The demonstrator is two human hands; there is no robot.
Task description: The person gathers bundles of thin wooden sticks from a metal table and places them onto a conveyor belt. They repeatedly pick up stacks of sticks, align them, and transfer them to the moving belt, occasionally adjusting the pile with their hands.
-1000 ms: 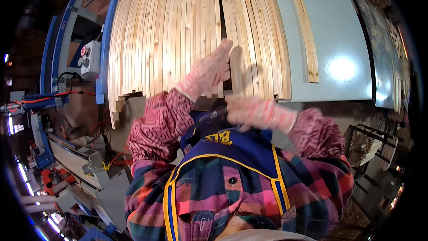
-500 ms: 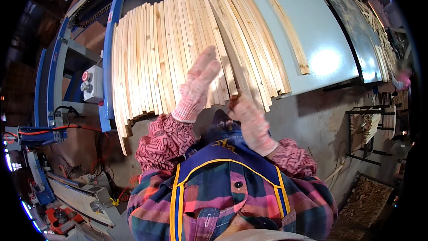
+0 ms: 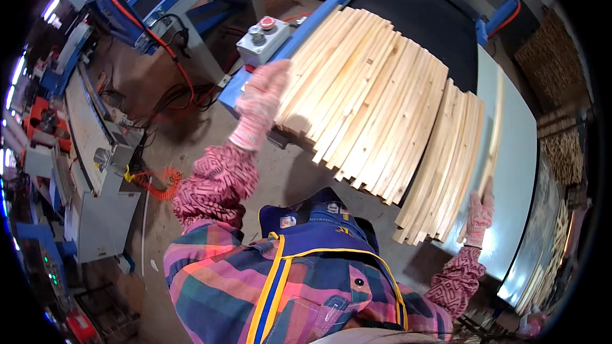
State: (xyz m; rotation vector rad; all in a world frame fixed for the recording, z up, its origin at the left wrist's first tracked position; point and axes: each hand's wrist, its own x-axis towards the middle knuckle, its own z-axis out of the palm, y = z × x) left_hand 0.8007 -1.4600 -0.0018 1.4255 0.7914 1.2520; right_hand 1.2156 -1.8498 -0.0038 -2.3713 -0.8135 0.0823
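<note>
A row of long pale wooden strips (image 3: 376,102) lies side by side across the table, with a second, narrower group (image 3: 446,159) to its right behind a dark gap. My left hand (image 3: 262,99), in a pinkish-white knit glove, rests at the row's left edge near the blue frame; its fingers are stretched out and grip nothing that I can see. At the far right, my right hand (image 3: 479,220), gloved alike, has its fingers at the near end of a single wooden strip (image 3: 495,130) and appears to hold it. This strip lies apart from the second group.
A grey control box (image 3: 262,41) with a red button sits on the blue machine frame (image 3: 312,22) at the left. Under the strips are a black belt (image 3: 427,9) and a pale smooth tabletop (image 3: 519,146). Stacked wood (image 3: 554,51) stands at the far right.
My view has swung to the left. My left hand has gone from atop the strips to their left edge. My right hand has left the strip ends in the middle and reached the lone strip.
</note>
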